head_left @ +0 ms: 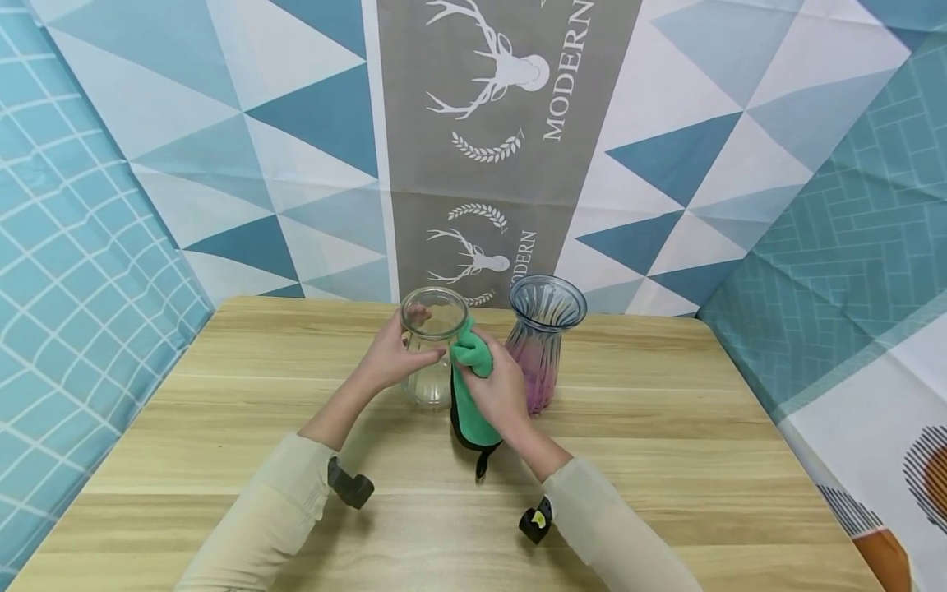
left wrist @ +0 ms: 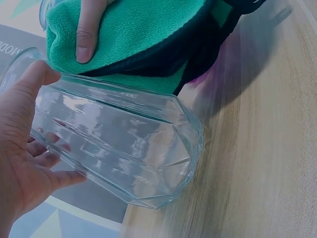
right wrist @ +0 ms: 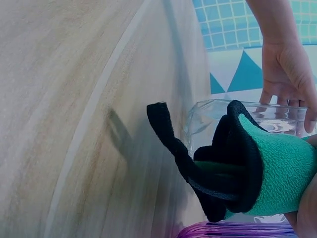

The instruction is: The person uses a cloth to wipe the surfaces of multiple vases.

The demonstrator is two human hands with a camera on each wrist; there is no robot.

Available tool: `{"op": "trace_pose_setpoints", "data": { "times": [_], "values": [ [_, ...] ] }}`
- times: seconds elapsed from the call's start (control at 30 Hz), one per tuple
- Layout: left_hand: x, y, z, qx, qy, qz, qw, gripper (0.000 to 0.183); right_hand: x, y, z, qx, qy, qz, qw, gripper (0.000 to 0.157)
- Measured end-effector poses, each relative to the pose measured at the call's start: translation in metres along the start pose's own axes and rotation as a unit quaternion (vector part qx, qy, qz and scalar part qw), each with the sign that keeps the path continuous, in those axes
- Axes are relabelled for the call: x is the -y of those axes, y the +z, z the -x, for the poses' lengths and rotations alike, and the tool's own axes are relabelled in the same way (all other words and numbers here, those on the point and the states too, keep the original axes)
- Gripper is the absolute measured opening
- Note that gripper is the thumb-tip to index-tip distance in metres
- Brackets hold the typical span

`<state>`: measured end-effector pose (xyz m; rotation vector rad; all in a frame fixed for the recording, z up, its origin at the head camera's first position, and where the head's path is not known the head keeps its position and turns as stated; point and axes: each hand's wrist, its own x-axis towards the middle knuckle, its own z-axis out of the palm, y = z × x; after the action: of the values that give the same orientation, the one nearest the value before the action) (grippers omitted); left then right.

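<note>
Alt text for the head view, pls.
A person's left hand grips a clear glass vase; the right hand holds a black-edged green cloth beside it. A blue-to-purple glass vase stands to their right on a wooden table.

From the right wrist view, I saw the right hand [right wrist: 308, 208] gripping the green cloth [right wrist: 282, 173] at the edge, its black border [right wrist: 255, 166] curled and a strap [right wrist: 163, 124] jutting over the table [right wrist: 89, 119]. Beyond it, I had the left hand [right wrist: 290, 69] on the clear vase [right wrist: 204, 119]; purple glass [right wrist: 237, 230] showed below.
</note>
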<state>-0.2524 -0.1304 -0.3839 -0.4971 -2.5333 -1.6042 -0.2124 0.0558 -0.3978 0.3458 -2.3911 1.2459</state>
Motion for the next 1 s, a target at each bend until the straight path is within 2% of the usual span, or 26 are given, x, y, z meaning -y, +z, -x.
{"op": "trace_pose_setpoints", "data": {
  "times": [0.57, 0.73, 0.9, 1.0],
  "values": [
    [0.001, 0.001, 0.000, 0.008, -0.001, 0.005, 1.0000, 0.072, -0.012, 0.006, 0.011, 0.007, -0.001, 0.047, 0.999, 0.047],
    [0.003, 0.006, 0.001, -0.015, -0.004, 0.009, 0.9998, 0.080, -0.012, 0.006, 0.012, 0.012, 0.006, 0.050, 0.999, 0.048],
    [0.001, 0.009, 0.003, -0.052, -0.014, -0.008, 0.9985, 0.083, -0.011, 0.006, 0.013, 0.019, 0.012, 0.039, 0.999, 0.048],
    [0.000, 0.009, 0.003, -0.062, -0.006, -0.016, 0.9980, 0.081, -0.009, 0.005, 0.012, 0.014, 0.009, 0.033, 0.999, 0.048]
  ]
}}
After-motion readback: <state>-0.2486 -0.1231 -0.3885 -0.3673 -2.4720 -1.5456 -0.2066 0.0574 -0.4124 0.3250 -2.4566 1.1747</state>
